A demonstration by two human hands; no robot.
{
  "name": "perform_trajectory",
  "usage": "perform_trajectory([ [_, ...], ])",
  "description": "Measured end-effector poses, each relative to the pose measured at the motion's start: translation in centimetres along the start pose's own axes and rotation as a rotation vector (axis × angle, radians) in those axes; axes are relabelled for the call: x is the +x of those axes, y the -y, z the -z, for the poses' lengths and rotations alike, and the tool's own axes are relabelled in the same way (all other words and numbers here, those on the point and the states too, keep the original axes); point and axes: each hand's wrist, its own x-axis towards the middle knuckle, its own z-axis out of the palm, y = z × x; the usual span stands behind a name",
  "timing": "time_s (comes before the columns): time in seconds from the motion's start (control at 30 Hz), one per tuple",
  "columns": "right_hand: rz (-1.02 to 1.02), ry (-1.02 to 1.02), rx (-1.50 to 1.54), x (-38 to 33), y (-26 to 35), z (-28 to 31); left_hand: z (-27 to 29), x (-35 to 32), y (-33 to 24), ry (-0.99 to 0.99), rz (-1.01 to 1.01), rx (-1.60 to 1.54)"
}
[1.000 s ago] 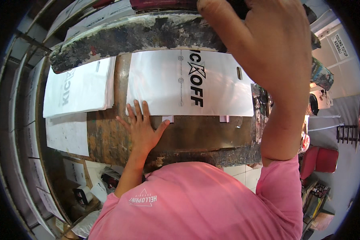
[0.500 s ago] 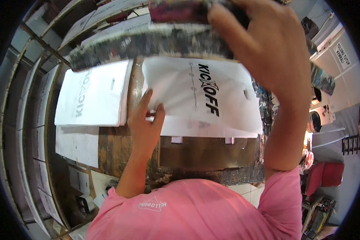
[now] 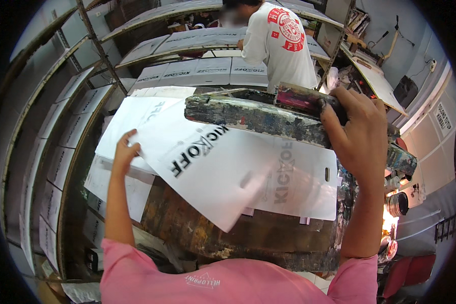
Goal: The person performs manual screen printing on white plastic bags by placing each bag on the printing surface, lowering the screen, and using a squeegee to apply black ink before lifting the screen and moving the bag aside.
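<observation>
My left hand [image 3: 124, 153] pinches the edge of a white bag [image 3: 213, 172] with bold black lettering and a punched handle slot. The bag hangs slanted, its near corner over the table. Another white bag [image 3: 309, 197] lies flat on the printing board to its right, with print showing faintly through. My right hand [image 3: 358, 129] grips the upper right part of a paint-crusted wooden screen-printing frame [image 3: 253, 121], which is tilted up above the bags. Beside my right thumb is a dark, magenta-stained bar [image 3: 301, 97]. A stack of white bags [image 3: 117, 129] lies next to my left hand.
Across the table a person in a white printed shirt [image 3: 289, 45] stands by racks of printed bags [image 3: 207, 71]. Tall shelves [image 3: 61, 162] line the left side. On the right are cans [image 3: 396, 203] and a red chair [image 3: 409, 273]. The stained table [image 3: 187, 223] extends toward me.
My left hand has taken hold of the printed bag and drawn it left off the board, turning it toward the stack. My right hand stays on the frame. The view has tilted up, showing another person.
</observation>
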Motion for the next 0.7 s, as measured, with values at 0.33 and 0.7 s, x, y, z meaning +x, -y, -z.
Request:
perform_trajectory([
  [0.33,-0.042,-0.003,0.061,-0.5,1.6,1.3,-0.7,4.0,-1.5,-0.290,-0.430,0.620],
  [0.7,0.106,0.487,0.080,-13.8,2.0,-1.7,-17.7,-25.1,-6.0,0.580,0.166,-1.146],
])
